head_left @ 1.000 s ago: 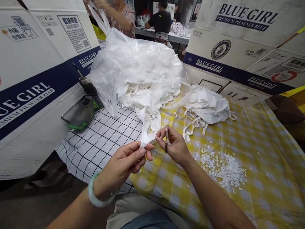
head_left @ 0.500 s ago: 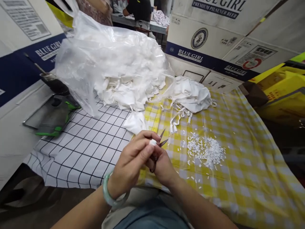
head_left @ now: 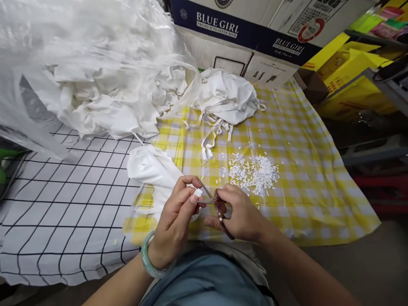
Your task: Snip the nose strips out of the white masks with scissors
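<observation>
My left hand (head_left: 178, 212), with a green bangle (head_left: 147, 257) at its wrist, pinches the end of a white strap (head_left: 198, 193). The strap seems to belong to the white cloth piece (head_left: 156, 168) that lies partly behind that hand. My right hand (head_left: 239, 212) has its fingers in the handles of a pair of small scissors (head_left: 220, 212). Their blades are spread and point left, close to the strap end at my left fingertips. How the strap runs under the left hand is hidden.
White cloth (head_left: 105, 102) spills from a clear plastic bag (head_left: 95, 29) at the back left. A finished-looking white cloth pile (head_left: 225, 93) with loose straps lies at back centre. White snippets (head_left: 261, 174) are heaped at right, before a beer carton (head_left: 236, 25).
My hands have moved apart, and the scissors have swung from behind the left fingers to their right side, blades open. More white cloth shows behind the left hand. The view has shifted.
</observation>
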The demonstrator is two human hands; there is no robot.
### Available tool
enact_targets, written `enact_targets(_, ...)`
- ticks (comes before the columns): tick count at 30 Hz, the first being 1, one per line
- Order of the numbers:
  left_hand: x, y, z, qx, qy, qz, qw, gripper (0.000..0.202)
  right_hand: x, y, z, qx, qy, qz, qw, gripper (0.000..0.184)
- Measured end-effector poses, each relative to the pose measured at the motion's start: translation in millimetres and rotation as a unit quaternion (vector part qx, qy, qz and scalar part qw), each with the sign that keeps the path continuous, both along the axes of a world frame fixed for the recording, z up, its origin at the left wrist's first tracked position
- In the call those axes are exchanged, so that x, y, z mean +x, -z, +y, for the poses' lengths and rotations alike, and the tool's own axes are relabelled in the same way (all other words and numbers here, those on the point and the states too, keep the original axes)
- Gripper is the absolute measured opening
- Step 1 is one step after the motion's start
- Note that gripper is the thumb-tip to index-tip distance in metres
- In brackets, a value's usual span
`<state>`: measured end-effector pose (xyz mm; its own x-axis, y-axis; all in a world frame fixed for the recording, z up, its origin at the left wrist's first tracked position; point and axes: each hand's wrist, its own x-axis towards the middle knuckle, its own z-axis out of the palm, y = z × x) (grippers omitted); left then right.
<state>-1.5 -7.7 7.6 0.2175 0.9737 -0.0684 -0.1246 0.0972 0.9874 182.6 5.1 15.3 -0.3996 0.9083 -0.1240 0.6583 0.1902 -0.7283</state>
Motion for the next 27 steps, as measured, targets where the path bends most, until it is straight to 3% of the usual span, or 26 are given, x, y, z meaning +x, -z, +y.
enact_targets(11,3.8,3.6,-2.5,0.006,0.017,0.043,0.999,0.032,-5.6,0.0,-2.4,0.021,0.010,0.013,1.000,0.046)
enact_targets(21,1.5,7.3,-2.6,0.085,0.036,0.058,0.994,0.031,-5.8,2.5,-3.6,0.028,0.016,0.015,0.999,0.042)
enact_targets(27,1.7,9.1,-4.3,0.084,0.024,0.055,0.995,0.029,-6.6,3.0,-4.8,0.024,0.023,0.011,0.999,0.042)
